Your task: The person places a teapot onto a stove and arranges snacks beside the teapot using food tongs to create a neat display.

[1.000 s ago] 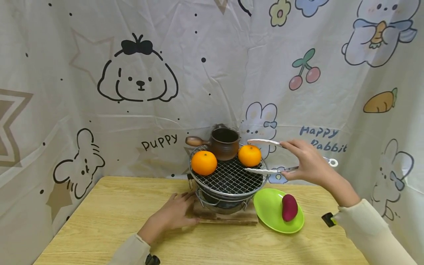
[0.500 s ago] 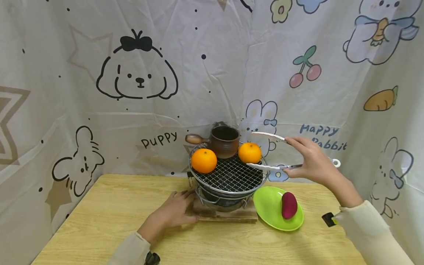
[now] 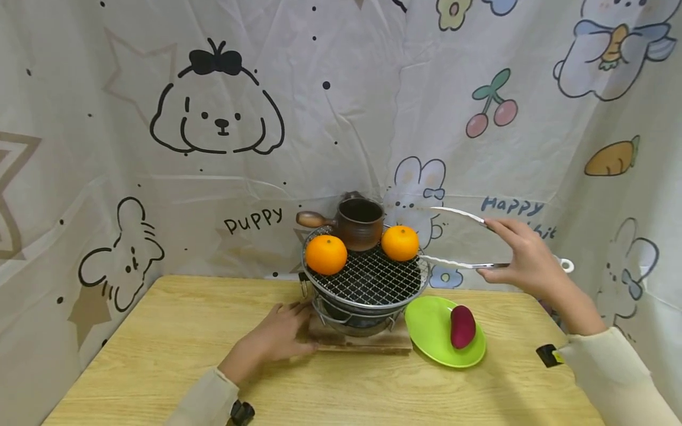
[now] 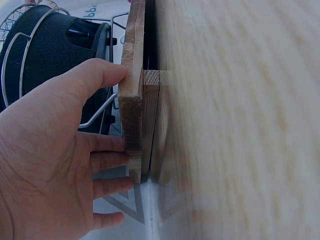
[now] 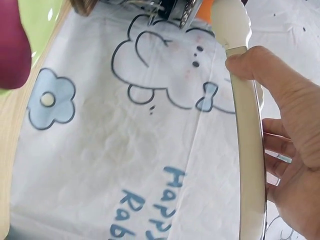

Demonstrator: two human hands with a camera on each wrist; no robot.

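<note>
My right hand (image 3: 533,260) grips a pair of tongs (image 3: 453,263) whose arms are spread wide, with nothing between the white tips. The tips point left, just right of an orange (image 3: 400,243) on the wire grate (image 3: 373,281) of a round tabletop grill. Another orange (image 3: 326,255) sits on the grate's left side, and a brown clay pot (image 3: 360,228) with a side handle stands behind them. My left hand (image 3: 279,334) rests at the left end of the wooden board (image 3: 367,344) under the grill. Its thumb and straight fingers touch the board's edge (image 4: 132,85).
A green plate (image 3: 426,328) holding a dark magenta sweet potato (image 3: 463,326) stands right of the grill on the wooden table (image 3: 213,307). A printed cloth (image 3: 319,136) hangs close behind the grill and along both sides.
My right hand has moved the tongs to the right, so their arms no longer flank the right orange. The left hand stays at the board, and the head view has tilted slightly down.
</note>
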